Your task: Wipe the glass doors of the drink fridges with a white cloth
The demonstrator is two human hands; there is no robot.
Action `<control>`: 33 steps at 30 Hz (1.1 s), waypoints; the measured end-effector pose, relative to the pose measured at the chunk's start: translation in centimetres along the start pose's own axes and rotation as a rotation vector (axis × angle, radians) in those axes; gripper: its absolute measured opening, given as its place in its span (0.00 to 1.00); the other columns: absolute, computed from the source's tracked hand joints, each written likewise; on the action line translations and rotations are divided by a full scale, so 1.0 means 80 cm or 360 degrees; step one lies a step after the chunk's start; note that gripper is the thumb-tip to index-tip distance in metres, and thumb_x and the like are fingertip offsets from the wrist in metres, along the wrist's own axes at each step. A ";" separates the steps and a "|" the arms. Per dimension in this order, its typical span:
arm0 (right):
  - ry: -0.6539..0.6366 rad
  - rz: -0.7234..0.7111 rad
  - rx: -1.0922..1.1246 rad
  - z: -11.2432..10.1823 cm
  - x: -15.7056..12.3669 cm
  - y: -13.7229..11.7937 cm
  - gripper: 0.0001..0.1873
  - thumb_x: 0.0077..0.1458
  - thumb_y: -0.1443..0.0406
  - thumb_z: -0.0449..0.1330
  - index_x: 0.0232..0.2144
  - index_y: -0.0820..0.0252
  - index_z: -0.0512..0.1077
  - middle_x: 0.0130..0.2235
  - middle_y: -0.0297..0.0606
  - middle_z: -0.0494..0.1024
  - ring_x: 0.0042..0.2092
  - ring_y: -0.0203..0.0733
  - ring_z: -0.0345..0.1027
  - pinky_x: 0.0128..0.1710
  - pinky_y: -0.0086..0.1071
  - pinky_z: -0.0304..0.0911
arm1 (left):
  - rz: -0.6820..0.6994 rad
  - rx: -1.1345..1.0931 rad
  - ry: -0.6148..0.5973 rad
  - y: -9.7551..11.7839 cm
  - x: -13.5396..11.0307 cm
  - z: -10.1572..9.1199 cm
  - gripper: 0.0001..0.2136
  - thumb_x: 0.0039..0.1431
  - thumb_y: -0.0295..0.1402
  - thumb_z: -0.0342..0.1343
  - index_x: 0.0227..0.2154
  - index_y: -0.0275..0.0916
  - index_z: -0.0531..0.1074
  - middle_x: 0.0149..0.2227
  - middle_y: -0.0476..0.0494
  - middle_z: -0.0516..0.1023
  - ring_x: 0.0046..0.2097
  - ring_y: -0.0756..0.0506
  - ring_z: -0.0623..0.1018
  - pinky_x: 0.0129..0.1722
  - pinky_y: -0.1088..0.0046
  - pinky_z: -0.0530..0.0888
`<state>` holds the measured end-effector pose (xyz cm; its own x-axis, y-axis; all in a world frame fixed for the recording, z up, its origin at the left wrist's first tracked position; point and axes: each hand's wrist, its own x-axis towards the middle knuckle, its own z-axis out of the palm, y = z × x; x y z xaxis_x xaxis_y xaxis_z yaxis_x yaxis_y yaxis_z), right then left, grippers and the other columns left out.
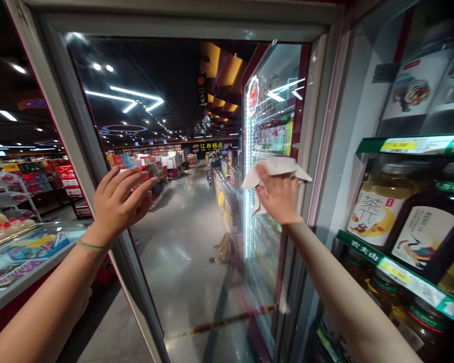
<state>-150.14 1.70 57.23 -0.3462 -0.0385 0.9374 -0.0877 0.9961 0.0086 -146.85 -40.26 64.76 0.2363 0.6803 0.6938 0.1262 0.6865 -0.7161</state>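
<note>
White cloth point(287, 165) lies under my right hand point(282, 199), against the glass pane point(196, 217) of a tall door, close to the right edge of the door frame point(189, 27) and around mid-height. From my head view, that hand has hold of the cloth, fingers bent over it, with its corners sticking out to both sides. My left hand point(123, 199), a thin band point(93, 247) at its wrist, is at the frame's left edge, fingers spread and slightly curled, holding nothing that I can see; whether the fingertips touch the glass I cannot tell.

The pane is shiny, streaked with glare. A dark ceiling with angular light strips point(136, 94), a glossy grey floor point(106, 338) and rows of stacked goods show beyond. A lit drinks cabinet point(274, 65) appears behind the cloth, seen through the glass or mirrored in it; I cannot tell which.

Between my hands runs a wide stretch of glass, reaching up to the frame's top edge and down past both wrists. Right of the frame, near my forearm, stand shelves point(366, 252) with green front edges, carrying bottles point(382, 212). Beyond the left edge, an open-topped freezer point(26, 280) sits near my left forearm.
</note>
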 end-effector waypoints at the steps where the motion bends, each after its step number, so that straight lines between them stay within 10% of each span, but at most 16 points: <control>1: 0.0037 0.0102 -0.0001 0.001 -0.004 0.000 0.33 0.67 0.58 0.44 0.73 0.51 0.51 0.64 0.51 0.65 0.62 0.68 0.54 0.58 0.64 0.55 | -0.0012 -0.0009 -0.0006 0.000 -0.001 0.000 0.24 0.57 0.29 0.62 0.57 0.43 0.72 0.51 0.41 0.80 0.57 0.40 0.77 0.61 0.51 0.73; 7: -0.0155 -0.0142 -0.0040 0.007 -0.026 -0.011 0.33 0.66 0.56 0.46 0.72 0.45 0.53 0.63 0.48 0.67 0.62 0.68 0.55 0.59 0.67 0.52 | -0.0022 -0.0092 -0.0034 -0.004 -0.008 0.004 0.23 0.58 0.30 0.62 0.58 0.45 0.72 0.53 0.42 0.79 0.59 0.40 0.75 0.62 0.50 0.71; 12: 0.0001 0.0130 -0.0045 0.010 -0.036 -0.035 0.35 0.68 0.57 0.44 0.74 0.47 0.45 0.62 0.52 0.68 0.60 0.68 0.56 0.57 0.65 0.51 | 0.0068 -0.0225 -0.0245 -0.004 -0.009 0.013 0.24 0.62 0.34 0.60 0.61 0.47 0.69 0.55 0.43 0.78 0.61 0.41 0.74 0.64 0.51 0.69; 16: -0.0279 -0.0483 -0.0025 0.012 -0.039 -0.058 0.33 0.69 0.55 0.45 0.73 0.37 0.44 0.48 0.44 0.78 0.48 0.57 0.64 0.56 0.58 0.51 | 0.0094 -0.0245 -0.0355 0.002 -0.014 0.014 0.26 0.62 0.34 0.60 0.63 0.47 0.67 0.56 0.43 0.78 0.61 0.40 0.74 0.65 0.52 0.67; 22: -0.0125 -0.0226 -0.0065 0.010 -0.031 -0.087 0.38 0.68 0.56 0.49 0.74 0.44 0.36 0.52 0.49 0.76 0.49 0.59 0.63 0.55 0.56 0.50 | 0.0104 -0.0277 -0.0404 0.020 -0.036 -0.002 0.31 0.60 0.30 0.60 0.66 0.49 0.63 0.58 0.40 0.77 0.62 0.38 0.75 0.64 0.51 0.68; 25: -0.0307 -0.0561 0.0066 0.006 -0.030 -0.097 0.35 0.70 0.56 0.45 0.73 0.39 0.38 0.47 0.44 0.78 0.46 0.55 0.64 0.54 0.53 0.52 | 0.0073 -0.0320 -0.0359 0.022 -0.040 -0.005 0.32 0.57 0.29 0.60 0.65 0.49 0.64 0.57 0.40 0.78 0.61 0.38 0.75 0.64 0.51 0.69; 30: -0.0073 -0.0003 0.0042 -0.001 -0.018 -0.108 0.36 0.68 0.57 0.45 0.74 0.49 0.43 0.57 0.52 0.73 0.53 0.63 0.61 0.55 0.59 0.51 | 0.0163 -0.0341 -0.0170 0.019 -0.039 -0.007 0.25 0.57 0.28 0.59 0.59 0.46 0.70 0.50 0.42 0.81 0.56 0.41 0.79 0.60 0.56 0.73; 33: -0.0272 -0.0348 0.0053 -0.002 -0.009 -0.123 0.35 0.68 0.55 0.46 0.74 0.46 0.45 0.47 0.46 0.78 0.49 0.59 0.62 0.56 0.59 0.51 | 0.0152 -0.0388 -0.0113 0.019 -0.042 -0.012 0.21 0.58 0.28 0.59 0.55 0.45 0.71 0.47 0.42 0.82 0.52 0.42 0.80 0.57 0.59 0.76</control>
<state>-148.89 -8.04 56.48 -0.4679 -0.2681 0.8421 -0.2074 0.9596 0.1902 -146.50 -41.76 61.31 0.1912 0.7613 0.6195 0.3366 0.5421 -0.7700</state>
